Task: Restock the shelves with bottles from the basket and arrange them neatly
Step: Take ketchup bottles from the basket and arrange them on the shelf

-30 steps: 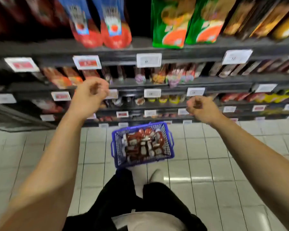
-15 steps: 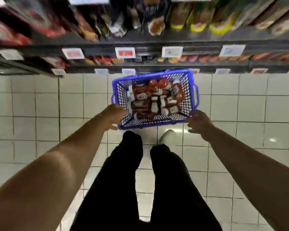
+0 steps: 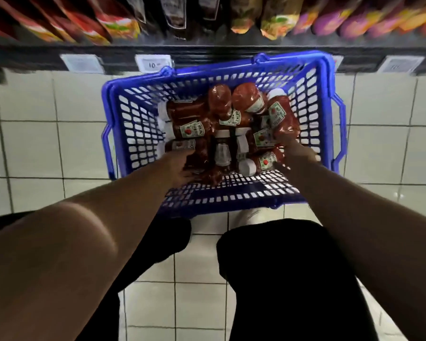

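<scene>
white tiled floor [image 3: 30, 148], both hands reaching among basket [image 3: 123, 134] bottles [image 3: 190, 124]

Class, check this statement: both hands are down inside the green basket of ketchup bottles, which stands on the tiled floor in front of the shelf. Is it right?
One detail is wrong: the basket is blue, not green, as the head view shows. The rest stands: the left hand and right hand are down among the ketchup bottles, and the basket stands on the tiled floor in front of the shelf.
</scene>
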Demonstrator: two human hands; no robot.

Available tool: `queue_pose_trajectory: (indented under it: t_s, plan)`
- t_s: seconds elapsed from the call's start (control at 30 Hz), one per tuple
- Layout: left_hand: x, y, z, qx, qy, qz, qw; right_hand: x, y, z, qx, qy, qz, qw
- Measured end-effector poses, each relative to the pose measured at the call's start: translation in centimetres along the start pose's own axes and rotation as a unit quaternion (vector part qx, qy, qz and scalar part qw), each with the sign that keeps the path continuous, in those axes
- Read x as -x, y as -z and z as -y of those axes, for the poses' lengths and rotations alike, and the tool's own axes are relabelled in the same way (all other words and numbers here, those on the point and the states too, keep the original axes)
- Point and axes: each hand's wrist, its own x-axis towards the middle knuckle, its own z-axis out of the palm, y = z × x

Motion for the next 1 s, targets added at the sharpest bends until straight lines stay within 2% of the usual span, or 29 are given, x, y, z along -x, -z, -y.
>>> queue_pose_trajectory:
  t_s: [0.1, 0.2, 0.23, 0.3, 0.37, 0.4, 0.5, 0.53, 0.63, 0.7, 0.77, 0.87, 1.0]
  plan:
    - [-3.7, -1.0, -1.6, 0.064, -0.018, -0.03, 0.997, -1.7, -2.8, 0.5, 0.043, 0.033, -0.105, 0.993]
    - [-5.9, -2.8, -2.6, 0.087, 0.001, -0.065, 0.994, -2.9, -4.5, 1.9, 0.05, 0.042, -0.145, 0.987]
    - [-6.4, -3.3, -2.8, 0.097, 0.006, -0.079, 0.992, -3.7, -4.6, 2.3, 0.05, 0.035, -0.121, 0.991]
    - [-7.4, -3.8, -2.5, 0.108, 0.013, -0.096, 0.989, -5.5, -4.7, 2.8, -0.003, 0.022, -0.009, 1.0]
    - [-7.8, -3.4, -1.8, 0.115, 0.009, -0.077, 0.99, -7.0, -4.4, 2.5, -0.068, 0.032, 0.064, 0.995]
    - [-8.0, -2.8, -1.3, 0.124, 0.008, -0.062, 0.99, -7.3, -4.4, 2.0, -0.086, 0.027, 0.058, 0.994]
    - [-7.2, -0.4, 0.5, 0.158, -0.012, -0.036, 0.987, -6.0, -4.0, 1.4, -0.094, -0.005, -0.073, 0.993]
    - [-6.4, 0.3, 1.2, 0.159, -0.022, -0.025, 0.987, -5.0, -3.8, 1.4, -0.1, -0.012, -0.093, 0.991]
    - [-1.6, 1.4, 3.0, 0.162, -0.04, 0.004, 0.986, -0.4, -2.1, 1.3, -0.174, -0.014, -0.054, 0.983]
    - [3.5, 1.8, 3.4, 0.187, -0.061, 0.026, 0.98, 4.3, -0.2, 1.2, -0.243, 0.004, 0.003, 0.97]
    - [9.6, 2.1, 3.4, 0.218, -0.086, 0.081, 0.969, 10.2, 2.4, 1.5, -0.277, 0.029, 0.086, 0.957]
    - [20.1, 2.6, 2.8, 0.23, -0.117, 0.193, 0.947, 20.0, 7.0, 3.2, -0.236, 0.09, 0.196, 0.948]
    - [35.5, 3.7, 0.1, 0.194, -0.167, 0.33, 0.908, 33.2, 13.0, 8.4, -0.194, 0.198, 0.26, 0.925]
